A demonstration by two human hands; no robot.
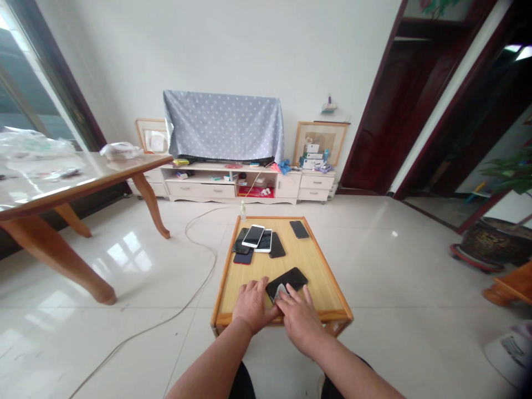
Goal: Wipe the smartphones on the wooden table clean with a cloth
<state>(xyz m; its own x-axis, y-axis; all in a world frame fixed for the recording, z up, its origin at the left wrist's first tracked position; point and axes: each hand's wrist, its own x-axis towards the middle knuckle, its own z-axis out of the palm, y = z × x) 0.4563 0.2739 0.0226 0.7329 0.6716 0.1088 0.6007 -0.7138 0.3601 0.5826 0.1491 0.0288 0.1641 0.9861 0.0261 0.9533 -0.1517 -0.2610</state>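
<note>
Wooden bench (326, 277), seven phones (253, 236) visible: five overlapping at far left, two of those white-faced; one dark phone (299, 229) alone at far right; one black phone (290, 278) near the front, lying askew, partly covered by two hands. Left hand (250, 303) at its left edge; cannot tell if gripping. Right hand (300, 317) spread, fingers on one grey cloth (281, 289) over the screen; thumb unclear, cannot tell if clamped. One bottle (243, 211), far left corner. Floor, left: one winding cable (215, 257), one larger table (96, 183). Beyond: one cabinet (203, 190), two framed pictures (332, 141).
</note>
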